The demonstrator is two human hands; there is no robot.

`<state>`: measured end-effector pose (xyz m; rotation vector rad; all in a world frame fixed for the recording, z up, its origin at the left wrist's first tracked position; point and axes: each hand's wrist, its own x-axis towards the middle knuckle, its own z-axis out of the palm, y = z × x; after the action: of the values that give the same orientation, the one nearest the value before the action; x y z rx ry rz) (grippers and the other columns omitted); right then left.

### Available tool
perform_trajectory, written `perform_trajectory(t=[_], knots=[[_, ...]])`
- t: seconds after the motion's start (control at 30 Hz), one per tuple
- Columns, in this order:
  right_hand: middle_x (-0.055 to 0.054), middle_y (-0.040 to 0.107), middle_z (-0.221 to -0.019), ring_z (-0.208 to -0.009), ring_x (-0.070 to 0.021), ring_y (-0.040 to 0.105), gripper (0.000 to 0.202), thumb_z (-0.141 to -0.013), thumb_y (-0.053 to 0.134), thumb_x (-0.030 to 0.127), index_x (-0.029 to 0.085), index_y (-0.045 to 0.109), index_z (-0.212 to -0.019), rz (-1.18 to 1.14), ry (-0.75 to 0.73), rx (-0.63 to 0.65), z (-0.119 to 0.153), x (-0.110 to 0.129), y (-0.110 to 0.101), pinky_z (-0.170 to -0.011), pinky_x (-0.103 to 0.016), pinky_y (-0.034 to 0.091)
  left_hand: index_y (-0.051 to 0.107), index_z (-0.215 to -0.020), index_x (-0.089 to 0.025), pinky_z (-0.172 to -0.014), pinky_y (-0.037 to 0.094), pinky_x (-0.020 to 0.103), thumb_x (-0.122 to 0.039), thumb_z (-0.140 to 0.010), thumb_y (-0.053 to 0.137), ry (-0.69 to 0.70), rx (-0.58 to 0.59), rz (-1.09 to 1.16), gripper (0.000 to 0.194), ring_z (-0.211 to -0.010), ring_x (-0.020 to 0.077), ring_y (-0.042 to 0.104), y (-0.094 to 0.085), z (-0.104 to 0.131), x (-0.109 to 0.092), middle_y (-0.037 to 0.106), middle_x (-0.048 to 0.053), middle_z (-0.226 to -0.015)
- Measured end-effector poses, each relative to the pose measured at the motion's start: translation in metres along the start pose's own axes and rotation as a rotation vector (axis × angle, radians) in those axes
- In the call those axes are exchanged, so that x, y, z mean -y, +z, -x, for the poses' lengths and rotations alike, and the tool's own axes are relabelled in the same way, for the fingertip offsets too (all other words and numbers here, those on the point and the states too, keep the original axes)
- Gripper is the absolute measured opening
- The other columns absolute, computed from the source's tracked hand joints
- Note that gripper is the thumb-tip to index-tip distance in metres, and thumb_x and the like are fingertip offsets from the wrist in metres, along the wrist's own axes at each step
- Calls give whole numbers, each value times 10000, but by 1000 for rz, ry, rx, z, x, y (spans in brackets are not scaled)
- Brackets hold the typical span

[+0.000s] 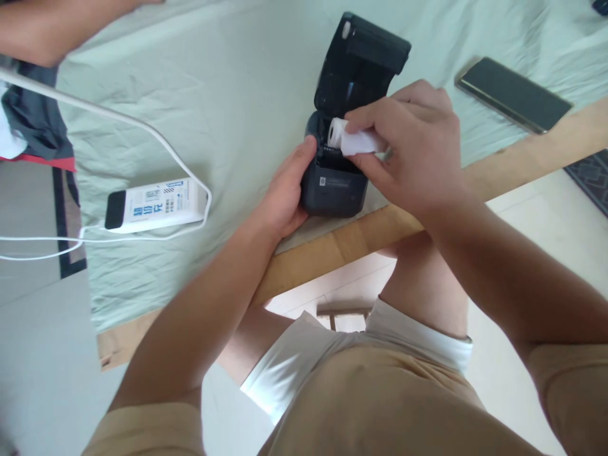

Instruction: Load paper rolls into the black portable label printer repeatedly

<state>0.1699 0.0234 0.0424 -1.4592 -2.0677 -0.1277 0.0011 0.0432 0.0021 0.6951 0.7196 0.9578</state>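
Observation:
A small black label printer (pixel 335 190) stands near the front edge of the bed, its lid (pixel 358 63) swung up and back. My left hand (pixel 287 193) grips the printer's left side, thumb along the upper rim. Between the thumb and fingers of my right hand (pixel 411 145) is a white paper roll (pixel 363 140), with a hollow core facing left. The roll is at the mouth of the printer's open compartment, partly over it. How deep it sits inside I cannot tell, since my fingers cover its right end.
A dark phone (pixel 515 95) lies to the right. On the left is a white power bank (pixel 156 206) with a white cable (pixel 142 126) looped around it. Another person's arm (pixel 52 28) reaches in at the upper left. A wooden edge (pixel 332 247) borders the pale green sheet (pixel 228 95).

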Motion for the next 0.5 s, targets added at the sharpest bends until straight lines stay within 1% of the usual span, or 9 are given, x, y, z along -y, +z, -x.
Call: perform_trajectory(t=[0.1, 0.17, 0.23, 0.33, 0.4, 0.43, 0.5], knots=[[-22, 732, -901, -1040, -319, 665, 58, -909, 617, 265, 306, 634, -945, -46, 25, 16, -1, 4, 2, -944, -513, 506, 689, -1016, -175, -972, 597, 384, -420, -1031, 518, 15, 22, 9, 299, -1156, 279, 708, -1, 0, 0, 756, 62, -1006], [-25, 722, -871, -1021, -319, 671, 62, -901, 630, 262, 305, 632, -945, -60, 36, 25, -3, 1, 6, -929, -511, 509, 690, -1019, -187, -940, 604, 371, -428, -1025, 533, 26, 40, -10, 288, -1144, 273, 708, -2, 0, 0, 755, 55, -999], [-21, 725, -840, -977, -309, 677, 65, -894, 650, 276, 313, 632, -945, -66, 25, 37, -5, -5, 11, -892, -497, 515, 688, -1013, -188, -904, 613, 368, -451, -1039, 501, 34, 38, -31, 324, -1120, 264, 717, -3, 0, 1, 745, 50, -971], [-9, 767, -930, -957, -281, 685, 31, -936, 621, 329, 326, 650, -948, -84, -23, 36, -4, -11, 13, -853, -462, 525, 683, -995, -178, -900, 616, 371, -459, -1063, 435, 44, 19, -37, 381, -1080, 242, 732, -4, -2, 3, 728, 36, -931], [3, 781, -1026, -984, -271, 686, 120, -980, 562, 353, 332, 677, -950, -60, -46, 18, 0, -10, 11, -862, -459, 519, 680, -1001, -177, -909, 611, 363, -452, -1069, 424, 47, 26, -24, 381, -1041, 219, 737, -4, -2, 4, 724, 24, -924], [3, 782, -1039, -982, -270, 684, 160, -993, 540, 357, 332, 693, -952, -35, -53, 2, 3, -8, 9, -868, -462, 510, 679, -1000, -177, -908, 607, 355, -450, -1067, 430, 49, 33, -16, 375, -1022, 212, 736, -4, -2, 4, 723, 22, -922], [-11, 778, -994, -939, -269, 678, 210, -1004, 517, 358, 328, 719, -955, 17, -66, -47, 12, -1, 7, -863, -464, 491, 678, -992, -179, -916, 594, 337, -440, -1052, 476, 50, 47, -7, 335, -1014, 205, 728, -4, -1, 3, 725, 25, -934]])
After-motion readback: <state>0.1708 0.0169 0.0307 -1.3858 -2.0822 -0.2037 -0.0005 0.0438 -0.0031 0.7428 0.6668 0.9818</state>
